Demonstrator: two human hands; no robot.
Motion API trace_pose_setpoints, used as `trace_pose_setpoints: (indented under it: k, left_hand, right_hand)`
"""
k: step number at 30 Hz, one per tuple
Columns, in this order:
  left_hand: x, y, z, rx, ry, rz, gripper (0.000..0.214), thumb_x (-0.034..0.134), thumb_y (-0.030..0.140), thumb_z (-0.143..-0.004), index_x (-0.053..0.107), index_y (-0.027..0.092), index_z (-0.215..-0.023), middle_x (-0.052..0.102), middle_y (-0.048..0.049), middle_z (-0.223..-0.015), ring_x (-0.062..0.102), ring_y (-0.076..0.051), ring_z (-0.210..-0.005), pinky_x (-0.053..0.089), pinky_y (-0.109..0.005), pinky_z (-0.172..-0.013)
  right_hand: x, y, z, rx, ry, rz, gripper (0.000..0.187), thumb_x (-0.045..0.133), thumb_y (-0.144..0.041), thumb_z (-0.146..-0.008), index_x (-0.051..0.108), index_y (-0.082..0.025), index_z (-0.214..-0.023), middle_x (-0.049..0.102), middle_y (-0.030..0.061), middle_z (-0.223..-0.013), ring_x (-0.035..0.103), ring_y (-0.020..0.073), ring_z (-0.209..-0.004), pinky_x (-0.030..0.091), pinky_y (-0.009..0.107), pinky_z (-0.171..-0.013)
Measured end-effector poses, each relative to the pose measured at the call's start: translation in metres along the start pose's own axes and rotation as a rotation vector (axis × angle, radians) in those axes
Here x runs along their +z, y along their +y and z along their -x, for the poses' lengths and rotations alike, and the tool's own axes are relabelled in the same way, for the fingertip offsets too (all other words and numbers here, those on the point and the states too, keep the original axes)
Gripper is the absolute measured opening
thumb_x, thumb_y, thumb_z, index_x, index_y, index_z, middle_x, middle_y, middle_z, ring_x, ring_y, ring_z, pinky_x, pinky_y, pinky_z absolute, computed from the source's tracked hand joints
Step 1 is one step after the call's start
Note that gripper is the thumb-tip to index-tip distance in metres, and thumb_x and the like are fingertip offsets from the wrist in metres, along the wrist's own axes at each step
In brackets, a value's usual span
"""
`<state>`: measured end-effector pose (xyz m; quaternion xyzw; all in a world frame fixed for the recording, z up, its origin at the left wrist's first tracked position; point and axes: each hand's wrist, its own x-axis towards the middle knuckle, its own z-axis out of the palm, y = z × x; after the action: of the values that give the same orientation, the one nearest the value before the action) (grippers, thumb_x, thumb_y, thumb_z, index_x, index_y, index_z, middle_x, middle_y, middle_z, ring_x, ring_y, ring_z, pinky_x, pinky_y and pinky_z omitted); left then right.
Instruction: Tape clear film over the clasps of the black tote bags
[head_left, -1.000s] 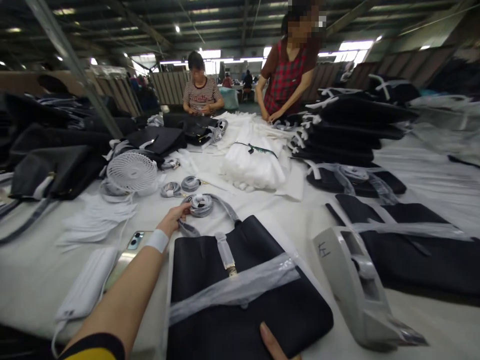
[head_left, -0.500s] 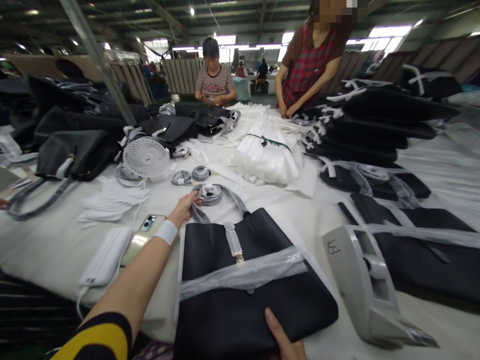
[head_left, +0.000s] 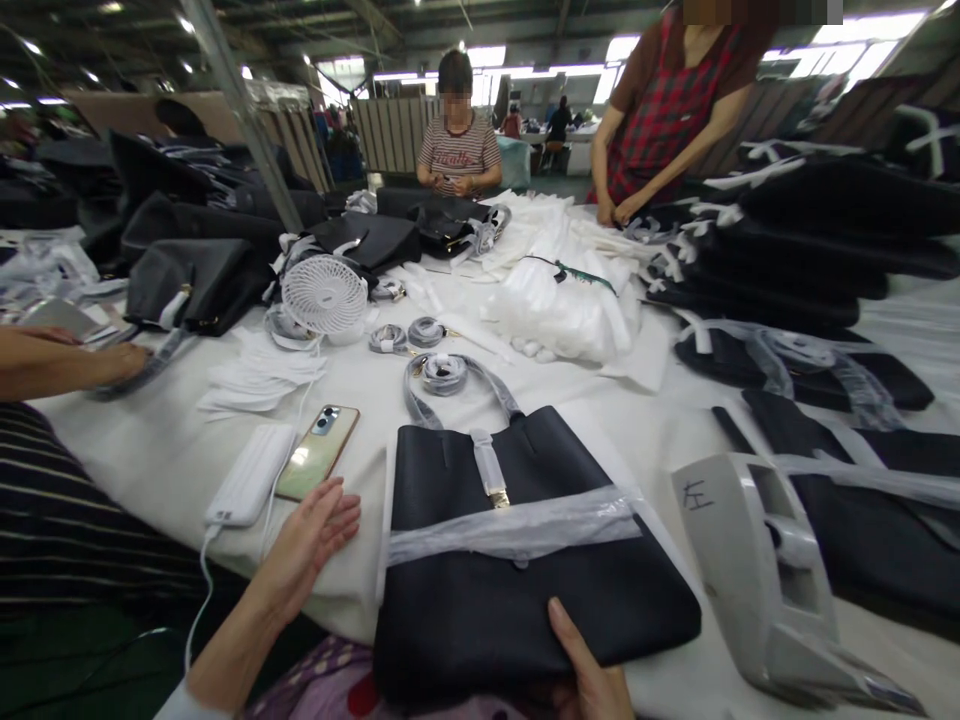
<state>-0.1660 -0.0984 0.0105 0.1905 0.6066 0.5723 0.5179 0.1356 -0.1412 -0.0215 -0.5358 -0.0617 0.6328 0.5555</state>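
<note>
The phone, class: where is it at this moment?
In the head view, the phone lies left of centre on the table, between the white corded block and the black bag, just beyond the left hand.

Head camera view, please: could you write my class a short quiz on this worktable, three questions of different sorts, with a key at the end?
1. Where does the camera wearer's right hand grip the black bag?
A) By the handle
B) At the lower edge
C) By the buckle

2. Put these in order, left to right in the view: tape dispenser, phone, black bag.

3. True or false: the wearer's left hand is holding the tape dispenser.

Key:
1. B
2. Phone, black bag, tape dispenser
3. False; the left hand is open and holds nothing.
</note>
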Motion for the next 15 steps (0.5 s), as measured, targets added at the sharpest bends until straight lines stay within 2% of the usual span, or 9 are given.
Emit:
trace_pose_setpoints:
  k: [2,5,8,10,12,15]
  left_hand:
    - [-0.003,-0.015,0.022,-0.078,-0.081,0.009,0.059,0.068,0.046,-0.084,0.045,0.019,-0.131,0.064,-0.015,-0.114,0.066,-0.025,-0.101,0.053,-0.035,-0.086]
    - [0.005,-0.034,0.04,-0.121,-0.216,-0.041,0.082,0.072,0.057,-0.076,0.035,0.018,-0.138,0.063,-0.0161,-0.117,0.065,-0.027,-0.102,0.054,-0.034,-0.083]
    - [0.018,-0.049,0.039,-0.062,-0.227,-0.166,0.098,0.074,0.061,-0.07,0.026,0.015,-0.142,0.061,-0.0182,-0.116,0.066,-0.029,-0.096,0.054,-0.036,-0.078]
    - [0.024,-0.053,0.035,-0.005,-0.209,-0.241,0.102,0.072,0.061,-0.072,0.019,0.012,-0.145,0.059,-0.0204,-0.116,0.066,-0.031,-0.095,0.055,-0.04,-0.079]
    - [0.028,-0.052,0.032,0.144,-0.132,-0.366,0.1,0.068,0.058,-0.076,0.015,0.013,-0.147,0.054,-0.023,-0.124,0.061,-0.034,-0.107,0.052,-0.047,-0.087]
    - [0.033,-0.039,0.035,0.561,0.05,-0.649,0.085,0.066,0.05,-0.079,0.025,0.018,-0.147,0.043,-0.0197,-0.139,0.043,-0.035,-0.13,0.037,-0.055,-0.106]
  right_hand:
    - [0.001,0.0,0.001,-0.01,0.017,0.002,0.103,0.086,-0.039,-0.062,0.03,-0.031,-0.148,0.062,0.0035,-0.13,0.062,0.0278,-0.114,0.055,0.04,-0.092]
    - [0.004,-0.002,0.004,-0.012,0.019,0.006,0.102,0.086,-0.038,-0.063,0.03,-0.031,-0.148,0.06,0.0042,-0.133,0.062,0.0262,-0.113,0.054,0.039,-0.094]
    - [0.006,-0.004,0.007,-0.005,0.013,0.001,0.102,0.087,-0.037,-0.062,0.031,-0.031,-0.148,0.057,0.0061,-0.136,0.062,0.0267,-0.112,0.053,0.04,-0.095]
    - [0.007,-0.005,0.009,-0.004,0.009,-0.007,0.104,0.087,-0.036,-0.061,0.031,-0.029,-0.148,0.058,0.0082,-0.135,0.062,0.0284,-0.112,0.053,0.043,-0.094]
    - [0.008,-0.005,0.01,-0.005,0.007,-0.009,0.105,0.088,-0.037,-0.06,0.031,-0.026,-0.148,0.06,0.0097,-0.132,0.063,0.0298,-0.111,0.054,0.045,-0.093]
    - [0.007,-0.004,0.01,-0.013,0.001,-0.006,0.104,0.087,-0.039,-0.06,0.032,-0.025,-0.148,0.063,0.0097,-0.128,0.064,0.0299,-0.109,0.054,0.044,-0.093]
